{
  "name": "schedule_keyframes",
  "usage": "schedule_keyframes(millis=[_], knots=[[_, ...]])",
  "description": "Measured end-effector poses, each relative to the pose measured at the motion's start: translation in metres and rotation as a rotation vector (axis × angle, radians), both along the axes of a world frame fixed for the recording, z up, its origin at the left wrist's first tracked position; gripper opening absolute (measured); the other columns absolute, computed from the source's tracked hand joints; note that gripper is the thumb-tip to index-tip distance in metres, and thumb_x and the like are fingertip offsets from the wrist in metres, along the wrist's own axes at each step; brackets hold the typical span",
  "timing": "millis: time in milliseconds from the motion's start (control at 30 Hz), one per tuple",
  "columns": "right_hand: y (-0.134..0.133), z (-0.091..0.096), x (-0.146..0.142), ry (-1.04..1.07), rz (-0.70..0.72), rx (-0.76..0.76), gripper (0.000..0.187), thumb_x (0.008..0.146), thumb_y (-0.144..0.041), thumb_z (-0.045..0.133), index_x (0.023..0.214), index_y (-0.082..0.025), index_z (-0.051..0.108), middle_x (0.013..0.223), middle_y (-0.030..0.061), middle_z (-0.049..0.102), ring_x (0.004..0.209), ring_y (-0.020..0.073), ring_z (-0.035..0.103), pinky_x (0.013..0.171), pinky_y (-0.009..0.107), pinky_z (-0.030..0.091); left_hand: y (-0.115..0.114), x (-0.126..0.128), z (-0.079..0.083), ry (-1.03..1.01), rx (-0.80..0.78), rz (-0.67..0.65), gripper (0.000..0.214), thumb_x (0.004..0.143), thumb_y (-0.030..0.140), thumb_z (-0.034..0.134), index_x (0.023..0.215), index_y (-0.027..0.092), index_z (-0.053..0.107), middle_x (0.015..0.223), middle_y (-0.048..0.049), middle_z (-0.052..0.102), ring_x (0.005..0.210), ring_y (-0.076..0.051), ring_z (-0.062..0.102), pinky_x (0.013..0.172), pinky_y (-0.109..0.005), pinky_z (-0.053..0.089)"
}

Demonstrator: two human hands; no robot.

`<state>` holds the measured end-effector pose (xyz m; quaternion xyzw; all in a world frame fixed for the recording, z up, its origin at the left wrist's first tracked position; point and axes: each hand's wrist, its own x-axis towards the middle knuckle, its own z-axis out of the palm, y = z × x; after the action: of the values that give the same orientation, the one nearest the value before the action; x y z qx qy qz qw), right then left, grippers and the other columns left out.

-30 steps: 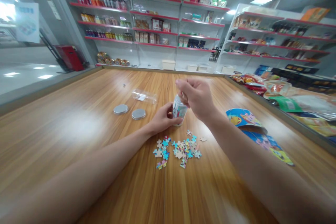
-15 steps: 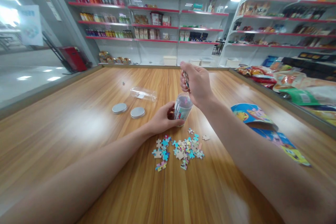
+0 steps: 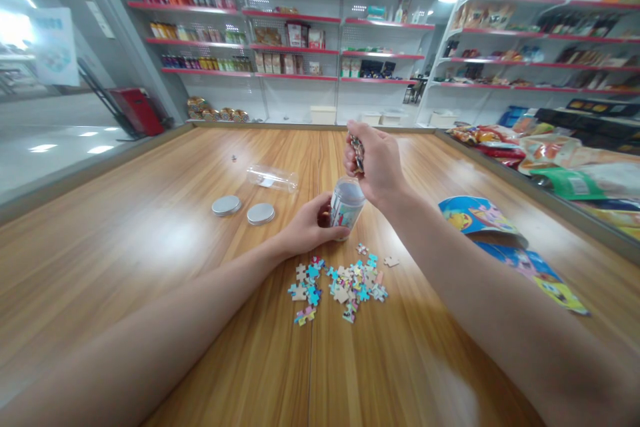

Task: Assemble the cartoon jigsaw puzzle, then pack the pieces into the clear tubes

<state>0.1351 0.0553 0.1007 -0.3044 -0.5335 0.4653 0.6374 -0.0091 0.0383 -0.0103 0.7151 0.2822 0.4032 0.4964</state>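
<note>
My left hand [image 3: 306,227] is wrapped round the base of a small clear jar [image 3: 346,207] that stands upright on the wooden table [image 3: 150,267], with colourful contents showing through its side. My right hand [image 3: 377,163] hovers just above the jar's mouth, fingers pinched on a few jigsaw pieces [image 3: 357,150]. A loose heap of puzzle pieces [image 3: 340,283] lies on the table just in front of the jar.
Two round metal lids [image 3: 243,209] lie left of the jar, and a clear empty jar [image 3: 273,179] lies on its side behind them. Printed picture sheets [image 3: 505,247] lie at the right. Snack bags [image 3: 550,160] line the table's right edge. Shop shelves stand behind.
My right hand has lifted slightly from the jar's mouth and now shows puzzle pieces pinched in its fingers. My left hand has kept its hold on the jar.
</note>
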Motion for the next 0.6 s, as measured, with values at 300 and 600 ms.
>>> schedule_keyframes(millis=[300, 600], knots=[[0.0021, -0.0017, -0.0022, 0.025, -0.080, 0.009, 0.043, 0.083, -0.056, 0.066, 0.064, -0.022, 0.048, 0.050, -0.0062, 0.043, 0.044, 0.0085, 0.042, 0.043, 0.024, 0.031, -0.0004, 0.0011, 0.0005, 0.012, 0.021, 0.029, 0.053, 0.072, 0.031, 0.082, 0.118, 0.018, 0.059, 0.100, -0.0058, 0.067, 0.090, -0.021, 0.065, 0.080, -0.036, 0.054], [0.0015, -0.0013, -0.0024, 0.030, -0.058, 0.023, 0.042, 0.084, -0.055, 0.066, 0.064, -0.023, 0.047, 0.049, -0.0074, 0.039, 0.043, 0.0083, 0.037, 0.043, 0.025, 0.028, 0.0006, 0.0009, -0.0011, 0.002, 0.031, 0.003, 0.050, 0.074, 0.030, 0.082, 0.116, 0.018, 0.057, 0.100, -0.0047, 0.065, 0.087, -0.018, 0.063, 0.081, -0.035, 0.052]])
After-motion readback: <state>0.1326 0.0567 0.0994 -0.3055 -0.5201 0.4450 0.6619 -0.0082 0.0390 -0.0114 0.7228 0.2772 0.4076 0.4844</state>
